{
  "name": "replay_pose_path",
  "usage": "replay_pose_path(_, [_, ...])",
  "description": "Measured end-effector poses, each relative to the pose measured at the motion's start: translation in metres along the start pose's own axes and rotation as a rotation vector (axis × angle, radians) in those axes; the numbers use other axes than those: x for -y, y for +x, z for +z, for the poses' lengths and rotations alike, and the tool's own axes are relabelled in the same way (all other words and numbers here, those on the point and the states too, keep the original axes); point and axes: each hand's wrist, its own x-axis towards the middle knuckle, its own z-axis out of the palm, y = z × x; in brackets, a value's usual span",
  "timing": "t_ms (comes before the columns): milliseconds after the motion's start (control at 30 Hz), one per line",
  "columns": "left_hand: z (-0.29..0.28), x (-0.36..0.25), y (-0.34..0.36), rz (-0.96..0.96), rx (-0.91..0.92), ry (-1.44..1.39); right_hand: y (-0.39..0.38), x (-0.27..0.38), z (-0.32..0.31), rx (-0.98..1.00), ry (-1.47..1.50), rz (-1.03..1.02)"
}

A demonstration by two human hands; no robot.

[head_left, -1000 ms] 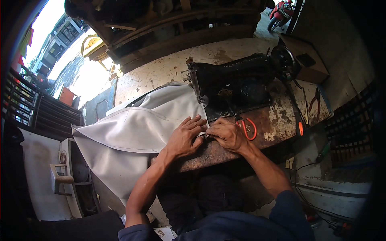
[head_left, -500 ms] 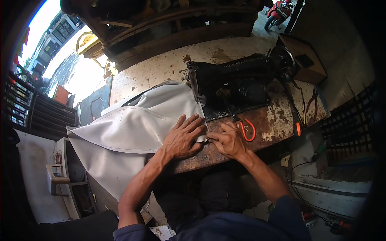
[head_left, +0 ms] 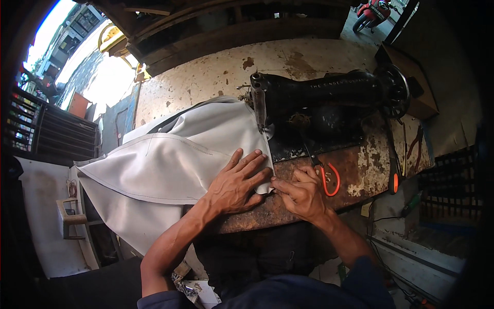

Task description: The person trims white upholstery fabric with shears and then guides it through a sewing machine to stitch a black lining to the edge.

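Observation:
A large piece of light grey upholstery material [head_left: 170, 165] with stitched seams lies over the left part of the worktable, its folded edge running under the needle end of a black sewing machine [head_left: 314, 98]. My left hand [head_left: 234, 186] rests flat on the material with fingers stretched out toward the machine. Just right of it, my right hand [head_left: 302, 194] has curled fingers, its fingertips pinching the near corner of that edge. Beside the right hand lie scissors with orange-red handles [head_left: 330, 180], blades pointing toward the machine bed.
The worn worktable [head_left: 252, 220] has peeling patches. On its right side lie an orange-tipped tool [head_left: 394, 183] and red-handled pliers [head_left: 416, 141]. A brown box [head_left: 411, 77] stands behind the handwheel. A plastic stool [head_left: 71, 219] is at the left, and a red motorcycle [head_left: 371, 14] is beyond.
The view has shifted, so the machine and scissors appear farther right. Both hands stay at the same edge of the material, the left flat, the right pinching. The material looks little changed.

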Motion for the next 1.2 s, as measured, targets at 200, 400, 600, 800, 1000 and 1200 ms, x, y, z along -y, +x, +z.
replay_pose_path(200, [0.001,0.009,0.004,0.017,0.008,0.007,0.008,-0.002,-0.004,0.021,-0.011,0.031])
replay_pose_path(400, [-0.002,0.017,0.008,0.015,0.016,0.007,0.018,-0.003,-0.004,0.026,0.018,0.050])
replay_pose_path(600, [-0.004,0.023,0.013,0.007,0.022,-0.001,0.024,-0.008,-0.001,-0.007,0.039,0.037])
replay_pose_path(800, [-0.004,0.032,0.017,0.015,0.028,-0.013,0.038,-0.013,-0.005,0.050,-0.016,0.060])
replay_pose_path(1000, [-0.005,0.041,0.020,0.017,0.032,0.004,0.047,-0.016,-0.005,0.071,0.000,0.100])
replay_pose_path(1200, [-0.007,0.047,0.027,0.016,0.011,0.006,0.051,-0.024,-0.005,0.075,-0.009,0.059])
